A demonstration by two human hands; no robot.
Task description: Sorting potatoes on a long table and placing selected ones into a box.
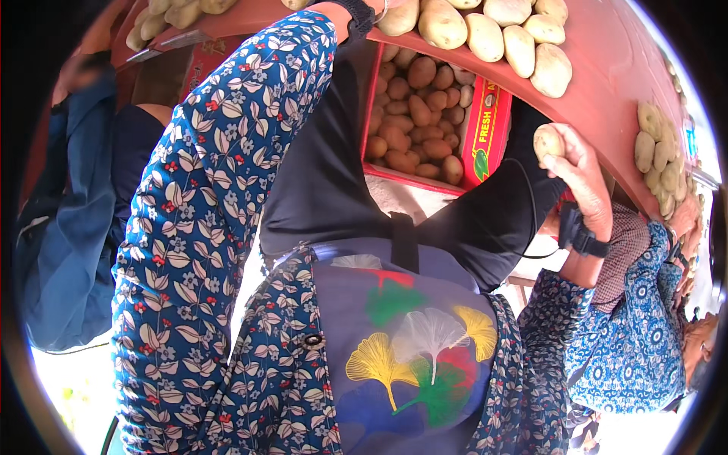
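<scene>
Between the fingers and thumb of my right hand (pixel 577 162) is a pale potato (pixel 549 143), held above my knee at the table's near edge. My left arm reaches up and forward across the table edge; past its black wristband the left hand is out of view. Near that wrist, a heap of pale potatoes (pixel 483 34) lies on the red table (pixel 591 74). Below the edge, between my legs, a red cardboard box (pixel 489 133) holds many reddish-brown potatoes (pixel 421 111).
Another pale heap (pixel 176 14) lies at the upper left, and one more (pixel 662 153) at the right. A person in blue (pixel 79 216) sits at the left; a person in a blue patterned top (pixel 631 347) is at the right. A thin black cable (pixel 529 199) hangs by my right leg.
</scene>
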